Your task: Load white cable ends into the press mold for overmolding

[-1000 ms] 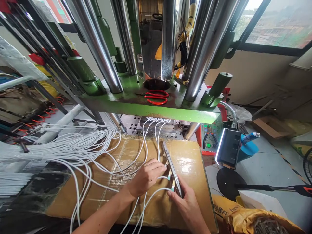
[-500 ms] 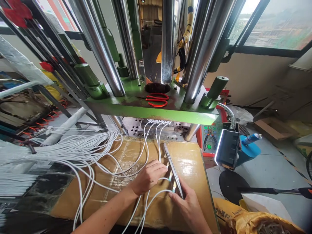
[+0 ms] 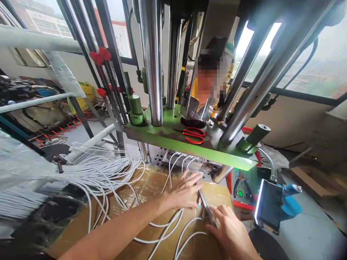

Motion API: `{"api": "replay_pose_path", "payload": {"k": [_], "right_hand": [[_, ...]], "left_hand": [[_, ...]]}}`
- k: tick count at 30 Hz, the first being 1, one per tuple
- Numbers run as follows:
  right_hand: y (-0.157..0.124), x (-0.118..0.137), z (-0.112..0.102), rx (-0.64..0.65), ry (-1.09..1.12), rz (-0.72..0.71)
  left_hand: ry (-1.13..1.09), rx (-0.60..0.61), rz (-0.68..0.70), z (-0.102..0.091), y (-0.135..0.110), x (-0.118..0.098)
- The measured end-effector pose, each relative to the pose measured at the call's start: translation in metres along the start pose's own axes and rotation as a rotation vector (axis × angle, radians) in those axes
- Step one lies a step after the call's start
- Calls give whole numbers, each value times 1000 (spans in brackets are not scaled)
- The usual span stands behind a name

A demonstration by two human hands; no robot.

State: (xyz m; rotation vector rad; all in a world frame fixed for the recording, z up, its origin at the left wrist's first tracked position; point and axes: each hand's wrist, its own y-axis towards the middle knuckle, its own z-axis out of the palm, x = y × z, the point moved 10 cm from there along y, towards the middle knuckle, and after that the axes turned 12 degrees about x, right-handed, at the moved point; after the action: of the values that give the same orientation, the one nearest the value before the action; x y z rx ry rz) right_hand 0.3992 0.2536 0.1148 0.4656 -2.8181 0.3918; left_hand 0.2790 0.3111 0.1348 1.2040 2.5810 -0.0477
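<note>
A narrow metal bar (image 3: 206, 206), perhaps a mould plate, is tilted on edge above the brown covered board (image 3: 141, 225). My right hand (image 3: 229, 225) grips its near end between thumb and fingers. At the far end my left hand (image 3: 185, 191) reaches across with fingers spread, its fingertips at the bar; whether they press on it is unclear. White cables (image 3: 187, 231) run toward the bar's left side, their ends mostly hidden behind my hands. More white cables (image 3: 170, 169) lead into the press under its green plate (image 3: 189, 146).
Red-handled snips (image 3: 193, 134) lie on the green plate between steel columns (image 3: 153, 72). A bundle of white cables (image 3: 116, 173) spreads at left. At right are a work lamp (image 3: 269, 206) and a control box (image 3: 241, 186) with pliers. A reflected person shows on the central column.
My view has tilted up and turned left. My left hand has gone from a closed pinch at the cable ends to spread fingers at the bar's far end. My right hand still holds the bar.
</note>
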Motion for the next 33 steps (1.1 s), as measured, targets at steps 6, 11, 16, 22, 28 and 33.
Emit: {"api": "replay_pose_path", "payload": {"k": [6,11,16,22,28,33], "right_hand": [[150,48,-78,-328,140,-161],[214,79,-79,-352,242,-228],[138,60,-56,-335,345,-244],[26,-36,-40,-341,380,22],[25,-3,-40,-283,56,-181],[113,26,-73,-409,180,-180]], "left_hand": [[-72,-473,-704,-11,-58,96],[-348,-518,-664,6,-74,130],[-586,-501,-669,11,-79,143],[-766,-481,-644,13,-81,143],[-805,-504,-665,14,-84,140],[-850,-526,-640,16,-85,142]]}}
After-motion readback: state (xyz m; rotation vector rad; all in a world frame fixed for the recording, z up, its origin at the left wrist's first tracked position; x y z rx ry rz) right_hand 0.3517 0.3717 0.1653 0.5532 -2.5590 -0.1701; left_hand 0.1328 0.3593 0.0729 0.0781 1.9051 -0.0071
